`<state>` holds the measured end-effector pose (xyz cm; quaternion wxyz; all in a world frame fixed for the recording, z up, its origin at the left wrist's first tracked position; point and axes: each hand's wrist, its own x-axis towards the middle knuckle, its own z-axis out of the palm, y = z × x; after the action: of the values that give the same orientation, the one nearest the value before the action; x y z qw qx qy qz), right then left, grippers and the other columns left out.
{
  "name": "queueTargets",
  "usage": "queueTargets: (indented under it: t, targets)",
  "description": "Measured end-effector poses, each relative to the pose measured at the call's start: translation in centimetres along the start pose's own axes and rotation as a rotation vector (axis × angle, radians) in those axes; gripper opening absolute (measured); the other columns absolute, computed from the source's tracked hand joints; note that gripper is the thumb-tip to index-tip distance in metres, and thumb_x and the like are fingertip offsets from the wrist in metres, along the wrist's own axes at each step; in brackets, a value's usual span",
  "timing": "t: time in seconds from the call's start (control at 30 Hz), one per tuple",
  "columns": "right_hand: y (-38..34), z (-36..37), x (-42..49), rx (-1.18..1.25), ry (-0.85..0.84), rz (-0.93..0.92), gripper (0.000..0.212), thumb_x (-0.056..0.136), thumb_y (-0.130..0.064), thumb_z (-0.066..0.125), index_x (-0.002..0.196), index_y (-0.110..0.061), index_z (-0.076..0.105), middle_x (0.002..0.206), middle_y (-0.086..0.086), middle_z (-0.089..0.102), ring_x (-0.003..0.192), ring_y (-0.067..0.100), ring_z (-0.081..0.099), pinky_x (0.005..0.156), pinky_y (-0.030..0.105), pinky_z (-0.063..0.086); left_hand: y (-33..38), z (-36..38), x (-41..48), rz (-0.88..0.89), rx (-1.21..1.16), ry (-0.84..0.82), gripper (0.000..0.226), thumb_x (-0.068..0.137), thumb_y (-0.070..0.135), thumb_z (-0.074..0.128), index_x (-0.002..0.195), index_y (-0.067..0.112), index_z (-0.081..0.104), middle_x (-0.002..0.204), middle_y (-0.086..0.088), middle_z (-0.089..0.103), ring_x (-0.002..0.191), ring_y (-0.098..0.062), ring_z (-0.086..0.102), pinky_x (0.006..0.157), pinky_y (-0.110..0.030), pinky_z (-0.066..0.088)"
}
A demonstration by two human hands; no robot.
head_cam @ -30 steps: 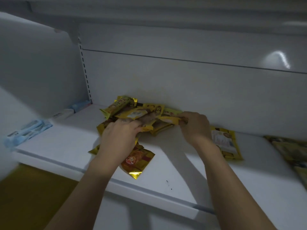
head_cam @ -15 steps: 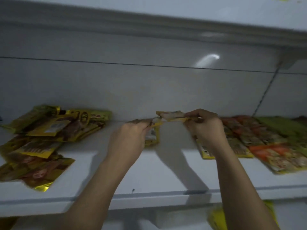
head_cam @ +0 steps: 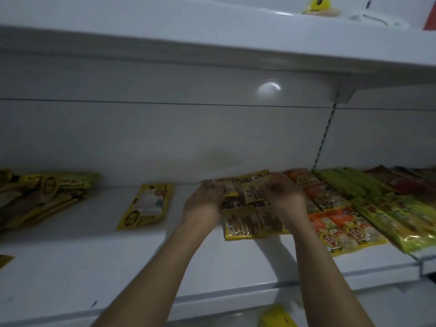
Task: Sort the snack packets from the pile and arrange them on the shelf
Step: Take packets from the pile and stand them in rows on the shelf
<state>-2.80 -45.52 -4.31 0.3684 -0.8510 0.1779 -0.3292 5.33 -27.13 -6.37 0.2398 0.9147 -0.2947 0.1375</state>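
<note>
While left hand (head_cam: 204,202) and right hand (head_cam: 287,200) grip, packets (head_cam: 246,197) lie between.

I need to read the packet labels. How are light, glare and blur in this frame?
Head view: dim and greyish throughout; a glare spot on the back panel; the left hand, right hand and the packets between them are motion-smeared, so the print is unreadable; the right arm casts a soft shadow on the shelf; the wide lens tilts the upper shelf.
</note>
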Motion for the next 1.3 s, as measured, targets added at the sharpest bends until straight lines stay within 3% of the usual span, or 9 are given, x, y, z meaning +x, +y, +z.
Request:
queueTargets:
  t: [0.17,0.3,0.37,0.4,0.5,0.6,0.8,1.07,1.3]
  targets:
    - [1.2,1.1,4.0,-0.138,-0.159,0.100,0.018,0.094,-0.005,0.054,0.097,-0.015,0.069,0.098,-0.006,0.061,0.086,0.011,0.056,0.053,0.003,0.029,1.8,2.8,2.8,-0.087,-0.055,-0.102,0.041,0.102,0.018,0.041,0.140,0.030,0.053,0.148,-0.002,0.045,0.132,-0.025,0.046,0.104,-0.035,0.042]
    - [2.5,2.9,5.3,-0.149,-0.193,0.011,0.019,0.091,-0.002,0.055,0.094,-0.013,0.069,0.099,0.004,0.068,0.089,0.016,0.060,0.070,0.022,0.043,1.2,4.7,4.2,-0.050,-0.104,-0.084,0.037,0.103,0.018,0.042,0.135,0.026,0.058,0.141,-0.002,0.051,0.129,-0.027,0.048,0.101,-0.036,0.044]
    - [2.7,3.4,5.4,-0.206,-0.194,-0.029,0.019,0.089,-0.002,0.054,0.088,-0.015,0.068,0.094,0.003,0.065,0.093,0.021,0.057,0.082,0.032,0.045,0.7,5.5,4.5,-0.022,-0.106,-0.118,0.038,0.105,0.023,0.040,0.140,0.026,0.053,0.145,-0.003,0.049,0.134,-0.027,0.043,0.108,-0.037,0.038]
    - [2.7,3.6,5.3,-0.288,-0.206,-0.038,0.019,0.090,-0.006,0.053,0.090,-0.018,0.068,0.098,0.002,0.063,0.100,0.024,0.055,0.089,0.037,0.043,0.5,5.8,4.5,-0.006,-0.102,-0.140,0.039,0.105,0.025,0.039,0.143,0.025,0.050,0.149,-0.002,0.046,0.138,-0.026,0.039,0.113,-0.038,0.032]
    - [2.6,3.6,5.0,-0.597,-0.222,-0.076,0.030,0.097,-0.026,0.047,0.121,-0.028,0.066,0.141,-0.004,0.051,0.136,0.029,0.034,0.115,0.047,0.015,-0.2,6.1,4.5,0.014,-0.102,-0.177,0.042,0.105,0.034,0.038,0.147,0.028,0.043,0.152,0.002,0.041,0.144,-0.022,0.028,0.119,-0.051,0.016]
    - [2.9,3.9,4.4,-0.662,-0.287,-0.190,0.033,0.101,-0.034,0.037,0.121,-0.030,0.063,0.136,-0.006,0.055,0.131,0.024,0.041,0.114,0.044,0.016,-0.4,5.6,4.3,0.039,-0.025,-0.117,0.041,0.101,0.040,0.043,0.141,0.031,0.047,0.145,0.003,0.045,0.139,-0.024,0.032,0.113,-0.048,0.025]
    - [3.3,3.8,3.7,-0.549,-0.425,-0.101,0.033,0.103,-0.034,0.034,0.122,-0.025,0.060,0.127,-0.003,0.058,0.125,0.022,0.044,0.107,0.038,0.033,0.8,5.3,4.2,0.100,0.079,-0.167,0.057,0.090,0.055,0.026,0.134,0.032,0.055,0.136,0.008,0.051,0.129,-0.017,0.038,0.101,-0.036,0.027]
    - [3.5,4.1,3.5,-0.539,-0.417,-0.074,0.041,0.104,-0.035,0.033,0.142,-0.027,0.046,0.147,-0.005,0.045,0.140,0.020,0.030,0.116,0.038,0.021,0.4,5.1,3.9,0.117,0.037,-0.157,0.052,0.095,0.050,0.029,0.137,0.032,0.053,0.138,0.010,0.051,0.130,-0.016,0.039,0.104,-0.036,0.024]
    - [2.5,4.3,2.7,-0.492,-0.369,-0.155,0.055,0.100,-0.048,0.042,0.151,-0.029,0.034,0.158,-0.004,0.031,0.148,0.016,0.018,0.122,0.038,0.005,0.2,4.4,3.4,0.077,0.039,-0.112,0.042,0.100,0.041,0.046,0.139,0.025,0.051,0.144,0.004,0.047,0.136,-0.019,0.035,0.110,-0.033,0.021]
